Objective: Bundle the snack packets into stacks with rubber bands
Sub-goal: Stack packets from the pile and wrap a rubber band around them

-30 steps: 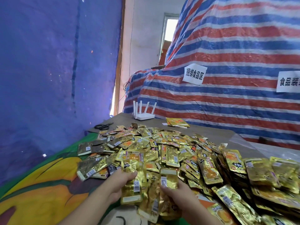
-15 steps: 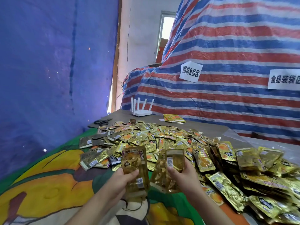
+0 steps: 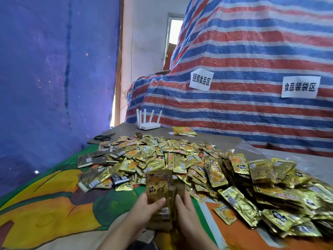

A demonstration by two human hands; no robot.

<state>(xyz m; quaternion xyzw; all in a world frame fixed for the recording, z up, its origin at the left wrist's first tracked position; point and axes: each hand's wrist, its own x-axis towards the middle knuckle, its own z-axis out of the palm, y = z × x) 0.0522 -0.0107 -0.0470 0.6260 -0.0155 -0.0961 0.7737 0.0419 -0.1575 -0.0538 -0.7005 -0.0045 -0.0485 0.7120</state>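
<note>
Stack of gold foil packets, upright, blurred, above the counter's near edge | left hand and right hand grip its sides | crinkled loose packets heaped beyond | scissors, white router farther back

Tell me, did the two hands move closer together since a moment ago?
Yes. The left hand and right hand have come together on one stack of packets, nearer the person than the pile.
</note>
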